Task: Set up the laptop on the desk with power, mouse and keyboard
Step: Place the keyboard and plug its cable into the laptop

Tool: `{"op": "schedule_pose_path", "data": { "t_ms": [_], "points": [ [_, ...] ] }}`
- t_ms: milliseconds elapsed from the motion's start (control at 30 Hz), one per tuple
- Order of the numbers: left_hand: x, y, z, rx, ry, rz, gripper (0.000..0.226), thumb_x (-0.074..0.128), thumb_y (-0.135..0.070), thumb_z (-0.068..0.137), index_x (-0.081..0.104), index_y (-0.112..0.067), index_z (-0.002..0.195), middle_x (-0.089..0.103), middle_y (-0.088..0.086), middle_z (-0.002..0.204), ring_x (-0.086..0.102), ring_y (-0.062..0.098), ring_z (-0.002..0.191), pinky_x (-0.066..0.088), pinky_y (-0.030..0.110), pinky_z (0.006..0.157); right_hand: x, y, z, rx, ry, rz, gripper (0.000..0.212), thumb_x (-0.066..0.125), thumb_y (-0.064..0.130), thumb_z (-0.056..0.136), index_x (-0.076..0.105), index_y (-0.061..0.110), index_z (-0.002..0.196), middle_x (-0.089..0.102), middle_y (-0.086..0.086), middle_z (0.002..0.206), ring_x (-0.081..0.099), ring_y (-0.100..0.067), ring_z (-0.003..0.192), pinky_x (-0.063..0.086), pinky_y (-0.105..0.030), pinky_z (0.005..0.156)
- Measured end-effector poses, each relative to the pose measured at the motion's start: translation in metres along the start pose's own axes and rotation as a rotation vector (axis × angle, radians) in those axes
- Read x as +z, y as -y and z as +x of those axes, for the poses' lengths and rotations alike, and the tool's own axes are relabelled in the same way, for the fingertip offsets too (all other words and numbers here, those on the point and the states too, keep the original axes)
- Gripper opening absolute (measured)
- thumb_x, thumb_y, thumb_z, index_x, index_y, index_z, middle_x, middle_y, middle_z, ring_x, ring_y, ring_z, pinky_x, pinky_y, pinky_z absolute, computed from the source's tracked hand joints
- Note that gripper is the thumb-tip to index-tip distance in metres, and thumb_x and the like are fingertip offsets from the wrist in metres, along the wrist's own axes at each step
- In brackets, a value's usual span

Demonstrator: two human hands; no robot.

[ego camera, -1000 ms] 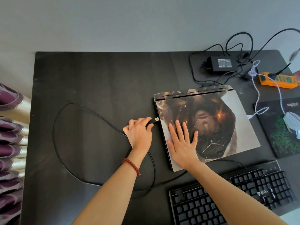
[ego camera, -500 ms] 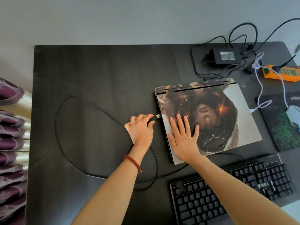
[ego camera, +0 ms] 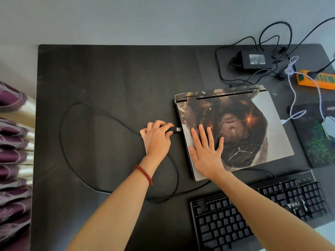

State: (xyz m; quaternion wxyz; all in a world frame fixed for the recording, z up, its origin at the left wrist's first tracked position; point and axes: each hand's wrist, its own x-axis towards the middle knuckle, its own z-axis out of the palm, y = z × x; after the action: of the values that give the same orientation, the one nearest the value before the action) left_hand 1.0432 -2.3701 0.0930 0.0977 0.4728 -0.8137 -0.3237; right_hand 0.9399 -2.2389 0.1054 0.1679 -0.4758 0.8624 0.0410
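Observation:
A closed laptop (ego camera: 268, 113) with a picture skin on its lid lies on the black desk (ego camera: 108, 78). My right hand (ego camera: 206, 153) presses flat on the lid's near left part. My left hand (ego camera: 157, 138) pinches a black USB plug (ego camera: 176, 129), whose metal tip sits just short of the laptop's left edge. Its black cable (ego camera: 72, 113) loops wide over the desk and runs back to the black keyboard (ego camera: 262, 211) at the front right. A white mouse (ego camera: 329, 125) lies on a dark mouse pad (ego camera: 315, 147) at the right edge.
A black power brick (ego camera: 256, 59) with tangled cables lies at the back right, beside an orange power strip (ego camera: 317, 79). A white braided cable (ego camera: 293, 98) runs from the mouse to the laptop's right side. Purple curtain folds (ego camera: 12, 160) hang at the left.
The plug in my left hand has stayed close to the laptop's left edge, shifting only slightly. My right hand has stayed flat on the lid. The camera view has shifted a little.

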Motion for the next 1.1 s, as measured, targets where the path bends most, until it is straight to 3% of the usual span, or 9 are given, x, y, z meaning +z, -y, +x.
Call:
{"op": "schedule_pose_path", "data": {
  "t_ms": [200,400,567,733,900,1033,1100],
  "points": [
    [-0.002,0.001,-0.033,-0.01,0.058,-0.111,0.025,0.043,-0.022,0.095,0.061,-0.017,0.112,0.057,0.001,0.109,0.055,0.02,0.096,0.029,0.028,0.085,-0.003,0.002,-0.001,0.01,0.01,0.051,0.054,0.023,0.036,0.098,-0.003,0.03,0.145,-0.008,0.003,0.157,-0.014,-0.019,0.143,-0.013,-0.057,0.108],
    [0.003,0.006,-0.057,0.043,0.123,-0.021,0.027,0.041,-0.021,0.095,0.063,-0.016,0.11,0.063,0.005,0.105,0.049,0.025,0.098,0.032,0.032,0.085,-0.009,-0.001,0.001,0.006,0.031,0.146,0.054,0.029,0.029,0.098,0.003,0.033,0.145,-0.007,0.006,0.156,-0.015,-0.017,0.142,-0.016,-0.056,0.108],
    [0.005,0.006,-0.062,0.096,0.045,-0.039,0.014,0.045,-0.018,0.094,0.055,-0.017,0.104,0.067,0.001,0.088,0.052,0.024,0.087,0.033,0.034,0.078,-0.008,-0.001,0.001,0.016,0.017,0.164,0.053,0.028,0.029,0.098,0.004,0.034,0.145,-0.007,0.008,0.156,-0.015,-0.015,0.142,-0.016,-0.055,0.108],
    [0.005,0.013,-0.059,0.206,0.001,0.055,0.013,0.047,-0.01,0.092,0.059,-0.011,0.097,0.06,0.01,0.078,0.055,0.03,0.074,0.039,0.04,0.068,-0.005,0.004,0.0,0.04,-0.046,0.147,0.051,0.027,0.03,0.098,0.008,0.033,0.145,-0.001,0.007,0.156,-0.011,-0.014,0.143,-0.015,-0.053,0.109],
    [0.002,0.017,-0.053,0.283,0.071,-0.011,0.014,0.056,-0.016,0.089,0.061,-0.005,0.095,0.058,0.014,0.09,0.056,0.03,0.071,0.041,0.042,0.069,-0.001,0.012,-0.001,0.098,-0.144,0.143,0.052,0.021,0.033,0.093,0.016,0.031,0.145,0.007,0.007,0.156,-0.004,-0.013,0.143,-0.01,-0.052,0.111],
    [0.002,0.018,-0.056,0.324,0.089,-0.075,0.016,0.064,-0.012,0.083,0.064,-0.003,0.096,0.056,0.015,0.096,0.055,0.029,0.07,0.042,0.041,0.069,0.006,0.026,-0.002,0.173,-0.266,0.165,0.048,0.025,0.023,0.095,0.025,0.029,0.142,0.014,0.006,0.155,0.001,-0.013,0.144,-0.005,-0.052,0.113],
    [0.001,0.018,-0.052,0.319,0.061,-0.088,0.026,0.06,-0.013,0.086,0.062,-0.003,0.11,0.055,0.015,0.098,0.047,0.024,0.061,0.043,0.038,0.065,0.009,0.03,0.0,0.192,-0.297,0.164,0.048,0.027,0.02,0.095,0.026,0.029,0.142,0.016,0.006,0.155,0.003,-0.014,0.144,-0.004,-0.051,0.114]
  ]
}}
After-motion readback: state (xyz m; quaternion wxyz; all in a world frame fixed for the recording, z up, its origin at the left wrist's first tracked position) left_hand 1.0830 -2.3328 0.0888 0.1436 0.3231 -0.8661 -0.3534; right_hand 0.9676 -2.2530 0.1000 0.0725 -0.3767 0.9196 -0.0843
